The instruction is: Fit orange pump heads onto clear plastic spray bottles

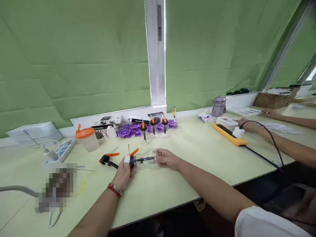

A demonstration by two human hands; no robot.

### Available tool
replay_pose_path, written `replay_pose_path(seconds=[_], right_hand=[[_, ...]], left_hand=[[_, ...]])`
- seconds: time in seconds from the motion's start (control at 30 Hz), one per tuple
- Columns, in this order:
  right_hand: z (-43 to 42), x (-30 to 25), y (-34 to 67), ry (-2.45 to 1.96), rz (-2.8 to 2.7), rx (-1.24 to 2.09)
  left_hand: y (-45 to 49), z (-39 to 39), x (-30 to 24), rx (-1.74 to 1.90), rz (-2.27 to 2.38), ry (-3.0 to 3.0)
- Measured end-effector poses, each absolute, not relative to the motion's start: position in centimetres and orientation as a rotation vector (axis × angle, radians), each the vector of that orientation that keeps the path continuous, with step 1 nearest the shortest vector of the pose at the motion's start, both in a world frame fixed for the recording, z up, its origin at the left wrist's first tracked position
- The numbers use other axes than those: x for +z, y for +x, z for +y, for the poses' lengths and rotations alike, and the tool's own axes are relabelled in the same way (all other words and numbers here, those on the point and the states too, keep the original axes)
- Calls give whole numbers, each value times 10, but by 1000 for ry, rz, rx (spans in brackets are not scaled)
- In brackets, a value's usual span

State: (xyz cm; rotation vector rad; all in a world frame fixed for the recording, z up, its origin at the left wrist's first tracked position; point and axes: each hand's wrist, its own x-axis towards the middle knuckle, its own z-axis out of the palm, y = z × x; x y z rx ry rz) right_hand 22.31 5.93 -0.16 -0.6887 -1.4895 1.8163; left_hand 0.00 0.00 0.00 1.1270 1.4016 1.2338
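Clear bottle with a black collar held lengthwise between two hands

The clear bottle [149,159] lies on its side between the person's hands, over the middle part of the pale yellow-green surface [197,144], between its near and far edges; whether it touches the surface cannot be told. Its body is see-through and rounded, its outline faint against the surface. A slim black tube [145,159] runs along the inside, out from a black collar [132,161] at the left end. By the collar an orange lever [134,151] slants up toward the far edge, and a thin metal rod [128,149] stands beside it.

The two hands are apart, each closed on the bottle. The left hand [124,172], its thumb wrapped in white, grips the collar end; the right hand [167,158] pinches the clear opposite end with its fingers.

Just left of the left hand lies a loose black-and-orange top [105,160]. Toward the far edge three similar bottles [145,137] stand upright with black and orange tops, purple parts [125,131] heaped behind them. An orange-lidded cup [89,142] stands farther left, and a yellow power strip [228,134] lies toward the right, near a co-worker's arm [271,140]
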Motion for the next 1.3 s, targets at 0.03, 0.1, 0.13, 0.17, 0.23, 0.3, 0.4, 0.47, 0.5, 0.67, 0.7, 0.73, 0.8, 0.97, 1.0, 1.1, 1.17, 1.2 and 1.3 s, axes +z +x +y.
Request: replay_pose_path(seconds=[0.03, 0.1, 0.13, 0.17, 0.23, 0.3, 0.4, 0.47, 0.5, 0.67, 0.7, 0.73, 0.8, 0.97, 1.0, 1.1, 1.17, 1.2, 1.3], right_hand=[[61, -2, 223, -687, -1507, 1801], [64, -4, 223, -681, -1542, 1771], [65, -5, 223, -677, -1560, 1756], [66, -6, 224, -669, -1581, 1738], [67, -7, 224, -662, -1612, 1714], [68, -8, 224, -671, -1630, 1705], [68, -8, 224, -685, -1643, 1703], [68, -7, 224, -689, -1646, 1701], [68, -7, 224, -693, -1648, 1697], [66, -6, 222, -724, -1665, 1656], [65, -6, 222, -727, -1670, 1646], [64, -5, 221, -734, -1675, 1635], [62, -4, 220, -762, -1677, 1612], [56, -4, 217, -813, -1754, 1413], [55, -4, 216, -793, -1800, 1332], [53, -4, 214, -738, -1926, 1102], [52, -4, 214, -737, -1980, 1027], [52, -4, 213, -747, -2002, 1001], [50, -6, 212, -832, -2071, 904]], left_hand=[[0, 0, 0, 1233, 1404, 1121], [1, 0, 0, 1234, 1404, 1113], [1, -1, 1, 1235, 1402, 1111], [2, -1, 1, 1239, 1396, 1111], [3, -1, 2, 1243, 1385, 1114], [4, -2, 4, 1251, 1383, 1116], [6, -4, 6, 1261, 1385, 1119], [7, -5, 8, 1262, 1394, 1125], [7, -5, 9, 1260, 1397, 1130], [8, -5, 11, 1251, 1423, 1123], [8, -5, 11, 1253, 1423, 1115], [8, -5, 11, 1259, 1418, 1110], [8, -5, 12, 1277, 1400, 1111], [5, -4, 10, 1307, 1384, 1110], [5, -4, 10, 1320, 1377, 1113], [2, -4, 9, 1377, 1298, 1168], [1, -5, 10, 1404, 1198, 1226], [1, -6, 11, 1410, 1147, 1257], [2, -9, 14, 1399, 1049, 1366]])
